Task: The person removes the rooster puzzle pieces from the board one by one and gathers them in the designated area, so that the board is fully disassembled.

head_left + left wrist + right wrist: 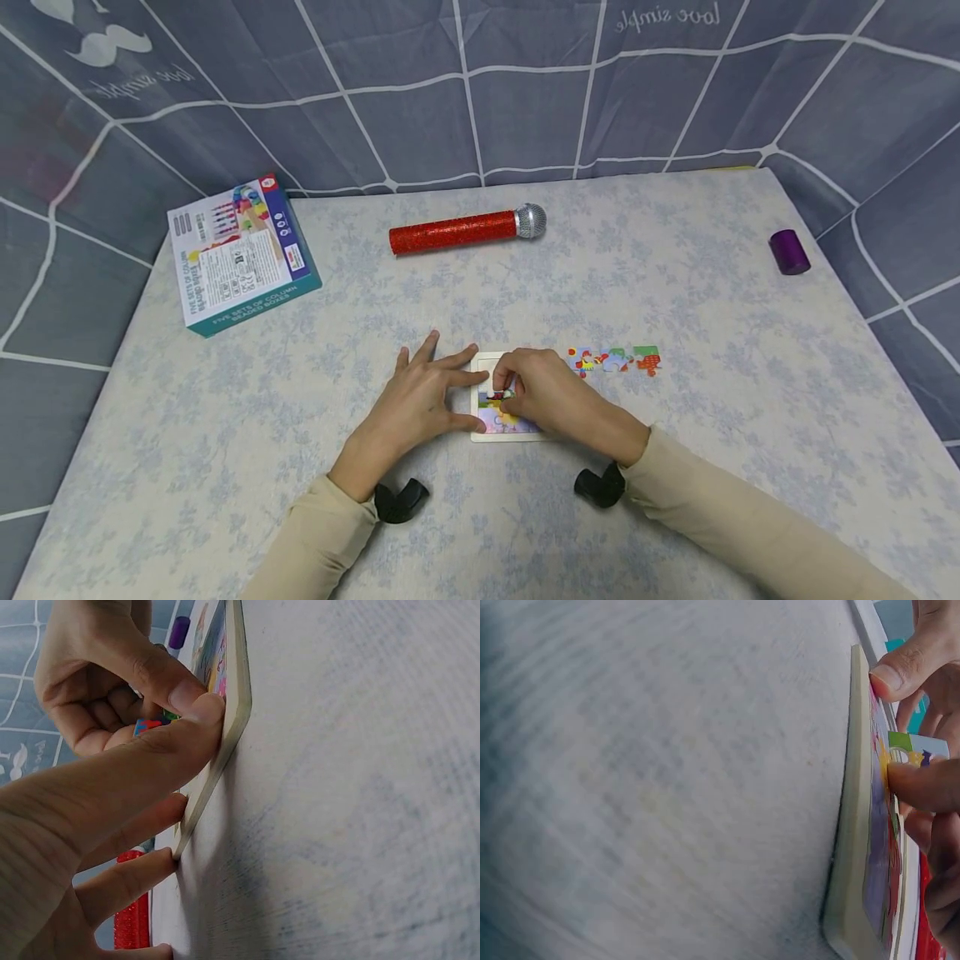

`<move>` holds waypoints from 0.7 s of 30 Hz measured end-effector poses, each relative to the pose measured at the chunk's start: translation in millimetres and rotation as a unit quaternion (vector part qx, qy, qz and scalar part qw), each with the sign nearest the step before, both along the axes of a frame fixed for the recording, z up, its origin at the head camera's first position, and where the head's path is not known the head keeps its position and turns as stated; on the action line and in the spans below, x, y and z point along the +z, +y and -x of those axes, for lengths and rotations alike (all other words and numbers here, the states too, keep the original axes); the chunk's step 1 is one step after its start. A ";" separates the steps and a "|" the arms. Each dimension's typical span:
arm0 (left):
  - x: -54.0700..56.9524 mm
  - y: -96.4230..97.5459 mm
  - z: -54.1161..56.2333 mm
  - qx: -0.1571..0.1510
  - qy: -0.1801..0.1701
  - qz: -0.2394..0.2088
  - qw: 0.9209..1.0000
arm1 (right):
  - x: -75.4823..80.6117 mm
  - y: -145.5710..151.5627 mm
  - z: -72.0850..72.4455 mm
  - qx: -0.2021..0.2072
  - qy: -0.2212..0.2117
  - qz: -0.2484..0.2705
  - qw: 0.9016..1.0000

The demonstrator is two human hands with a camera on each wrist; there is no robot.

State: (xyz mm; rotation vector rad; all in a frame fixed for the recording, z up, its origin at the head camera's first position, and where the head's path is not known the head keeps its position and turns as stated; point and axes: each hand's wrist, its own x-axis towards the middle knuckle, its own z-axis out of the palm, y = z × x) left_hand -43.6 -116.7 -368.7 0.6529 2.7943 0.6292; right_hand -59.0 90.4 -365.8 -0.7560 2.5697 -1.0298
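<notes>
A small jigsaw puzzle board (498, 438) with a pale rim lies flat on the table, colourful pieces filling its near part. My left hand (422, 400) spreads its fingers along the board's left side, the thumb resting on the near left corner. Over the board, my right hand (558, 396) pinches a puzzle piece (919, 742) between thumb and fingers. That piece stands tilted up against the picture in the right wrist view; the right fingers hide part of it. Just right of the board lie several loose puzzle pieces (615, 360) in a row.
Behind the board lies a red glittery microphone (453, 233). A bead-set box (240, 254) stands at the back left, and a purple cylinder (790, 252) is near the right edge. A patterned cloth covers the table (712, 467); grey-blue curtains (525, 108) hang around it.
</notes>
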 end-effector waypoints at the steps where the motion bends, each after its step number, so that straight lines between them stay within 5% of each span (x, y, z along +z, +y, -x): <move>1: -0.3 -0.1 -0.1 0.001 -0.001 -0.001 1.000 | -1.1 1.1 -0.4 0.003 -0.002 0.012 1.000; 9: -1.1 0.4 -0.3 0.006 -0.005 -0.001 1.000 | -9.9 9.9 -1.6 -0.001 -0.046 0.105 0.993; 21: 0.8 1.6 -0.2 0.007 -0.014 0.001 1.000 | -9.5 14.1 0.2 -0.047 -0.081 0.123 0.988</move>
